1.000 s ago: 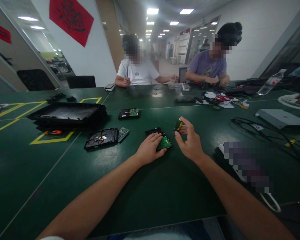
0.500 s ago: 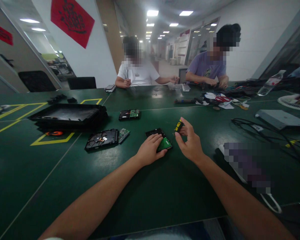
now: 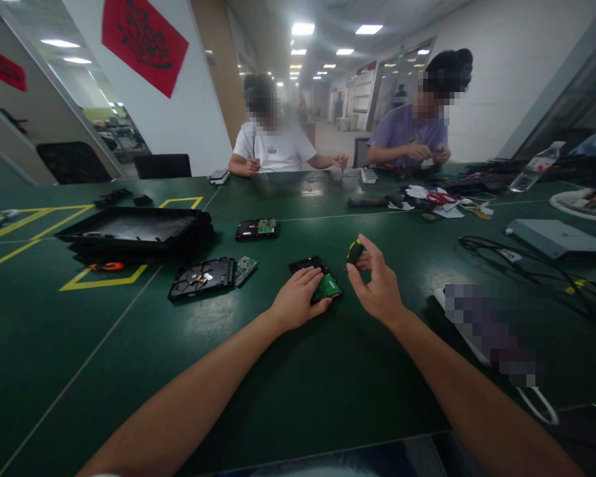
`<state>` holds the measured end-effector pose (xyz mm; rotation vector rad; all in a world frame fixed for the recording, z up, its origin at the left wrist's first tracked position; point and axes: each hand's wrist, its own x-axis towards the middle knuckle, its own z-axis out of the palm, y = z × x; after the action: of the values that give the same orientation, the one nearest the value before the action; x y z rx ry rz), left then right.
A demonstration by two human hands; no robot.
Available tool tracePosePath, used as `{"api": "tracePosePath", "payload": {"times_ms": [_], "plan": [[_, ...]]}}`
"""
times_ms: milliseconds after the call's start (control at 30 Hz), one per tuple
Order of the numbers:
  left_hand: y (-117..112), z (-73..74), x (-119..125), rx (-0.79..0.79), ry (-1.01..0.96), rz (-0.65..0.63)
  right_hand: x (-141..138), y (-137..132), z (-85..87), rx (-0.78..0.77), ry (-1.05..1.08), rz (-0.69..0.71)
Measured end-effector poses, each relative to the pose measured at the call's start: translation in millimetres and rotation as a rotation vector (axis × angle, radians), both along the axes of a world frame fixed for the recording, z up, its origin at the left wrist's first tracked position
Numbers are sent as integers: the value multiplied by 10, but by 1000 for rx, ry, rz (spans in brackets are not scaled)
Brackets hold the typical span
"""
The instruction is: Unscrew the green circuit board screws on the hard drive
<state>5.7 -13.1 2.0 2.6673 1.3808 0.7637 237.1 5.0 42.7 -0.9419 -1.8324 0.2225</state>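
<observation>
A hard drive [image 3: 329,286] with a green circuit board lies on the table under my left hand [image 3: 298,298]. The fingers press over its top while the thumb sits along its near edge, and they hide part of it. To its right, my right hand [image 3: 377,281] pinches the black and yellow handle of a screwdriver [image 3: 355,250] between thumb and fingers. The handle is tilted above the drive's right side; its shaft and tip are hard to make out. Left of my hands lie an opened black drive [image 3: 202,277] and a loose circuit board [image 3: 246,269].
Another hard drive [image 3: 257,228] lies farther back. Stacked black trays [image 3: 134,228] stand left, an orange-handled tool [image 3: 108,266] by them. On the right are black cables [image 3: 514,255], a grey metal box [image 3: 559,237] and a blurred-out device [image 3: 491,331]. Two people [image 3: 273,146] work opposite.
The screwdriver handle has turned between my right fingers, so its yellow marks show differently. My left hand and the hard drive have stayed in place.
</observation>
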Motion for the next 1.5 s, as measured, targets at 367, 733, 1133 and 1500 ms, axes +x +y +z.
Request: {"api": "tracePosePath", "payload": {"times_ms": [367,733,1133,1500], "plan": [[1,14,2,2,21,-1,5,-7,7,-12,-1,-3],[13,-19,-2,1,12,7,-7,-12,9,-19,12,1],[3,-4,2,-10,1,1,2,-7,5,-8,6,19],[-3,-5,8,-6,4,1,-8,-15,5,14,-2,-2]]}}
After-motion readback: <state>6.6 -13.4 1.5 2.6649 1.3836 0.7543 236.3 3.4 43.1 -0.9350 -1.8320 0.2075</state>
